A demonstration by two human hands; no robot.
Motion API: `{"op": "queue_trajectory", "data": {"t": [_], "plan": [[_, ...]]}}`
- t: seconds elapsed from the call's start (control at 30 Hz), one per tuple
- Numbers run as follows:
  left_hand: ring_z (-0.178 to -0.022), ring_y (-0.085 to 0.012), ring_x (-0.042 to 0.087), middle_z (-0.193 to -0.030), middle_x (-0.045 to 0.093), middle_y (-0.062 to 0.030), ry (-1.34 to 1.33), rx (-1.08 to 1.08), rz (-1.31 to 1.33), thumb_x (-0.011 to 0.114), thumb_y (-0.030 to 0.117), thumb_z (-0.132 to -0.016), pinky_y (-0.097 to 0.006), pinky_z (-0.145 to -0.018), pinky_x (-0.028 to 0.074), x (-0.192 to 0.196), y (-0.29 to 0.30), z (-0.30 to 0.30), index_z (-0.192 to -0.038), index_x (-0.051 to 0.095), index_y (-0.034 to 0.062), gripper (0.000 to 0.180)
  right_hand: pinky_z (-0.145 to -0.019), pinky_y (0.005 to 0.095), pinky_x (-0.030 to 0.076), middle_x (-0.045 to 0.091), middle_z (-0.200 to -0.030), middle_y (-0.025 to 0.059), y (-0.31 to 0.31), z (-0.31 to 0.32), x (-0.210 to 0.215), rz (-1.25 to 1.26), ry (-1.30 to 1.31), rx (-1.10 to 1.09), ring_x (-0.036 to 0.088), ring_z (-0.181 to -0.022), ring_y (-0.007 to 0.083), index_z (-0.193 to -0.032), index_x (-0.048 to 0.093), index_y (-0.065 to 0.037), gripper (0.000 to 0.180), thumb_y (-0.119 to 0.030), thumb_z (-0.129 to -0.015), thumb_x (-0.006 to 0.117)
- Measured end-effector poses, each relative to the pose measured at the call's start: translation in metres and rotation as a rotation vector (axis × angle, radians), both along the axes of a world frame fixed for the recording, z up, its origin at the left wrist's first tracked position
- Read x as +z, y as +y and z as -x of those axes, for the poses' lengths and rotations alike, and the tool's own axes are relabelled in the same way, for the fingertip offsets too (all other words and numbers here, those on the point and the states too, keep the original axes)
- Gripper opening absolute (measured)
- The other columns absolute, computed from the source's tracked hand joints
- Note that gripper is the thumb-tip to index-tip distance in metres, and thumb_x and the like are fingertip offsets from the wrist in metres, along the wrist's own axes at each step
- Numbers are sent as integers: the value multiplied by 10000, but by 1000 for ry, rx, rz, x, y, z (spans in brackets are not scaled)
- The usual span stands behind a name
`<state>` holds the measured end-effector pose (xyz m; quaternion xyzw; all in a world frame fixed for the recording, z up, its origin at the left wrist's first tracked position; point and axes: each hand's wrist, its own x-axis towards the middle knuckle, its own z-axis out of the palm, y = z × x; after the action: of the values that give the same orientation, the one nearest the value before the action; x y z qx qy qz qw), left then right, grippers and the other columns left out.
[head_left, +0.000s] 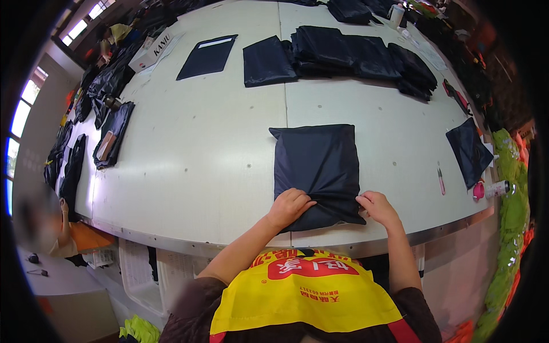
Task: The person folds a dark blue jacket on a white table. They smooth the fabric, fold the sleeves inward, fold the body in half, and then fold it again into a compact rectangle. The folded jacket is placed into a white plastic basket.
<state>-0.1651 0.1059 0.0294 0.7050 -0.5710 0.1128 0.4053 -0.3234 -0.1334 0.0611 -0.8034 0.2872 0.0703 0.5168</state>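
A square piece of dark navy fabric (317, 163) lies on the white table in front of me, its far left corner sticking out in a point. My left hand (290, 207) is on its near left part, fingers curled and pinching the cloth; creases fan out from there toward the right. At the near right edge, my right hand (378, 207) pinches the fabric's border between thumb and fingers. Whether the piece has more than one layer is hard to tell.
Stacks of dark fabric (354, 54) and a flat dark panel (211, 56) lie farther back. On the right are small pink-handled snips (441, 182), a dark cloth piece (469, 151) and a bottle (496, 189). Another person (63, 228) is at the left edge.
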Motion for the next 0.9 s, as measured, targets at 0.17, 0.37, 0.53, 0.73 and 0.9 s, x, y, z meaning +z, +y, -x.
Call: {"op": "queue_trajectory", "data": {"t": [0.17,0.37,0.53,0.73,0.9], "plan": [[-666,-264,575,-718,579,-93,64,-6,18,747,103,-727,-344,-605,481,-4,-4,2,-750,598,50,160,-481,244,431,589,-644,47,-5,13,-20,-265,0,-98,544,-517,101,-885,600,-8,153,-160,-876,587],[-681,-251,578,-758,591,-84,1,12,42,744,99,-712,-336,-605,474,-9,-2,5,-760,606,59,152,-618,225,470,657,-915,49,25,-15,13,-212,-206,89,602,-783,93,-1050,597,-20,176,-109,-907,545],[-694,-246,582,-775,601,-89,17,4,38,743,90,-721,-326,-616,479,-10,-2,3,-777,622,46,141,-683,232,479,655,-909,36,-3,-7,34,-156,-403,-73,609,-815,113,-1092,594,-21,226,-121,-893,561],[-699,-244,584,-772,602,-88,6,-18,18,745,91,-723,-323,-620,481,-7,-1,4,-776,630,41,136,-710,320,503,632,-913,103,25,-4,0,717,-168,102,626,-847,234,-1030,585,-50,304,-201,-786,687],[-693,-246,583,-767,604,-88,-18,-59,-2,747,94,-720,-325,-620,482,-9,-3,2,-768,635,40,133,-802,397,497,582,-1032,157,40,-26,-16,687,19,-108,591,-958,311,-1072,523,-46,558,-386,-699,762]]}}
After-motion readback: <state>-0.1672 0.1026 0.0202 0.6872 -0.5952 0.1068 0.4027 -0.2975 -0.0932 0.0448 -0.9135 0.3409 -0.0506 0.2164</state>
